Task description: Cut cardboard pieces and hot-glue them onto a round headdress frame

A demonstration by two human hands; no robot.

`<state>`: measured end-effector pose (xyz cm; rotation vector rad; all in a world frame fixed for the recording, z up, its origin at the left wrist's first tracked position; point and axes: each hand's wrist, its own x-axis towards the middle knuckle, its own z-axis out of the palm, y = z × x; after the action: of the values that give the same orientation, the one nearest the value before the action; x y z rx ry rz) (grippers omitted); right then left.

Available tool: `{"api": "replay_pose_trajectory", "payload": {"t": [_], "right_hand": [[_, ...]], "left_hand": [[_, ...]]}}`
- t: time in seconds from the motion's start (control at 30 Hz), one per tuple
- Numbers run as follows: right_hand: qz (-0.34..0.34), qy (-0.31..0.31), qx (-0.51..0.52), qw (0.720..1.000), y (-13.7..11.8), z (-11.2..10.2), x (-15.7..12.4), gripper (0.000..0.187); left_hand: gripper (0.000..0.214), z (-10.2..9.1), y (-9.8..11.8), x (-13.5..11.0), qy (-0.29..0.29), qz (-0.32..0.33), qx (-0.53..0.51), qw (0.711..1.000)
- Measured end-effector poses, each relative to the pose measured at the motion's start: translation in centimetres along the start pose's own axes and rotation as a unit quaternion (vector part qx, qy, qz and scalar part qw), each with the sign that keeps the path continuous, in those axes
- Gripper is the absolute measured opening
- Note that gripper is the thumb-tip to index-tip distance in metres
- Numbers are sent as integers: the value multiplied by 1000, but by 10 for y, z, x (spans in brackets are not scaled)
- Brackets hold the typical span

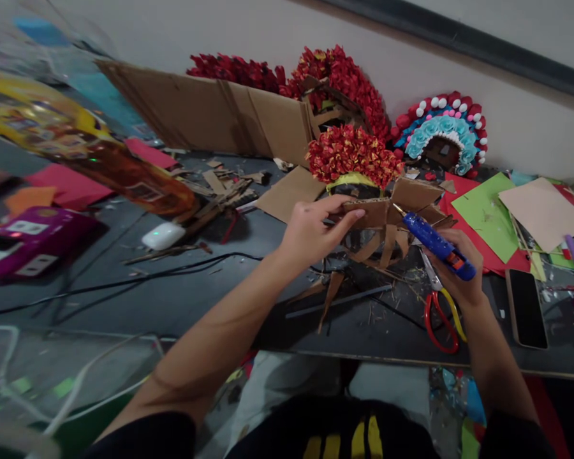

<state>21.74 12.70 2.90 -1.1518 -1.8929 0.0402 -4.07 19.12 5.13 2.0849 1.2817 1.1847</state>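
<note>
My left hand (316, 231) is closed on a brown cardboard frame (387, 220) with several strips hanging from it, held above the dark table (182, 299). My right hand (459, 274) grips a blue glue gun (435, 245), whose nozzle tip touches the top of the cardboard frame. Just behind the frame stands a headdress of red and gold paper flowers (354, 156) with a yellow band.
Red-handled scissors (440, 312) and a black phone (526, 306) lie at the right. Coloured paper sheets (488, 217), a blue-and-white flower headdress (442, 134), a large red one (344, 80), folded cardboard (210, 115), a white mouse (162, 236), scraps and cables surround the work.
</note>
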Motion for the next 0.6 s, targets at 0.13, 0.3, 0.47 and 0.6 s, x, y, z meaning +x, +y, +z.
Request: {"api": "replay_pose_trajectory", "payload": {"t": [0.13, 0.3, 0.47, 0.6], "right_hand": [[-17, 1, -16, 1000, -2, 0, 0, 24], [-44, 16, -38, 998, -6, 3, 2, 24], [-58, 26, -56, 996, -9, 3, 4, 22], [-58, 25, -63, 996, -8, 2, 4, 22]], "left_hand": [[30, 0, 1, -2, -3, 4, 13, 1000], [29, 2, 0, -3, -1, 26, 24, 999], [27, 4, -2, -4, 14, 61, 29, 998], [27, 4, -2, -4, 18, 70, 38, 997]]}}
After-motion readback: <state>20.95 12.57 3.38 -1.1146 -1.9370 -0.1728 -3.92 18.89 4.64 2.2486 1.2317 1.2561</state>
